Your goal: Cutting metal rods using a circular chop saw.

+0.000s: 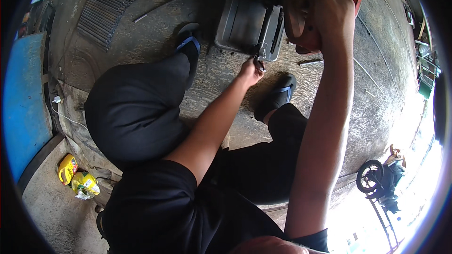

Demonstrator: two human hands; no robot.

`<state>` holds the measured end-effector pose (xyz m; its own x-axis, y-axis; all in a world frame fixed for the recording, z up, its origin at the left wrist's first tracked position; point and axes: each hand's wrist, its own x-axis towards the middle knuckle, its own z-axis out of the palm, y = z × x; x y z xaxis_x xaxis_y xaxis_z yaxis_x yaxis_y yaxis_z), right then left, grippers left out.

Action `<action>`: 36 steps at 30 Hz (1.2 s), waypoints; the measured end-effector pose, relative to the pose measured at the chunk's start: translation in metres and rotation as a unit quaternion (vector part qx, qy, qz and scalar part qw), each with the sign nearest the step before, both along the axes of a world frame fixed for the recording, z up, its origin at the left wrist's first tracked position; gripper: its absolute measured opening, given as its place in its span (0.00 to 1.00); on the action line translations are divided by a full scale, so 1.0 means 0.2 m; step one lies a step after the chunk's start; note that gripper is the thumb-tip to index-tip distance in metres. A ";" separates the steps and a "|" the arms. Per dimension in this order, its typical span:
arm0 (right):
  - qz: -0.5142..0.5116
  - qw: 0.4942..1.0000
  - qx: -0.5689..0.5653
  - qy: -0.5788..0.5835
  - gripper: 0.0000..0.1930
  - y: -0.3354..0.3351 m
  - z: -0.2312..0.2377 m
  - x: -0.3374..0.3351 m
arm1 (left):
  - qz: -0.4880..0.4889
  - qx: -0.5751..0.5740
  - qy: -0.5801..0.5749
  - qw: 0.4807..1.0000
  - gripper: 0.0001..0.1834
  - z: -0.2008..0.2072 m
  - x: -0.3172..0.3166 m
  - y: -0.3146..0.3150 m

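Note:
A chop saw stands on the floor in front of me, with a grey metal base (226, 30) and a red housing (308, 37) at the upper right. My right hand (335, 11) reaches up and is wrapped round the saw's handle; its fingertips are partly hidden. Lower down, my left hand (251, 71) is closed on the crank handle (260, 65) at the near end of the saw's clamp screw (267, 26). Whether a workpiece sits in the clamp, I cannot tell.
Several dark metal rods (101, 16) lie in a row at the far left. A single rod (167, 5) lies nearer the base, and a short metal piece (310, 62) right of it. My sandalled feet flank the near end. A yellow jug (68, 168) stands lower left, a motorbike (376, 178) lower right.

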<state>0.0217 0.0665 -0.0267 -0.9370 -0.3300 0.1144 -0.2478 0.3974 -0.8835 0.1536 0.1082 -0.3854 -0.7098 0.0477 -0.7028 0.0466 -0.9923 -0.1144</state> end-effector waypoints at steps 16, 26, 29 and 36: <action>0.017 0.996 0.044 0.072 0.24 -0.01 0.01 0.07 | -0.036 -0.253 -0.104 0.961 0.08 0.06 0.06 0.00; -0.006 0.990 0.142 0.009 0.31 0.01 -0.01 -0.05 | -0.042 -0.565 -0.163 0.807 0.15 0.04 0.05 0.08; -0.002 0.987 0.161 0.027 0.31 0.03 -0.05 -0.09 | -0.065 -0.518 -0.112 0.846 0.12 0.07 0.06 0.04; 0.053 0.997 0.037 -0.038 0.23 -0.03 0.15 -0.03 | -0.154 -0.351 -0.090 0.919 0.05 0.08 0.08 -0.06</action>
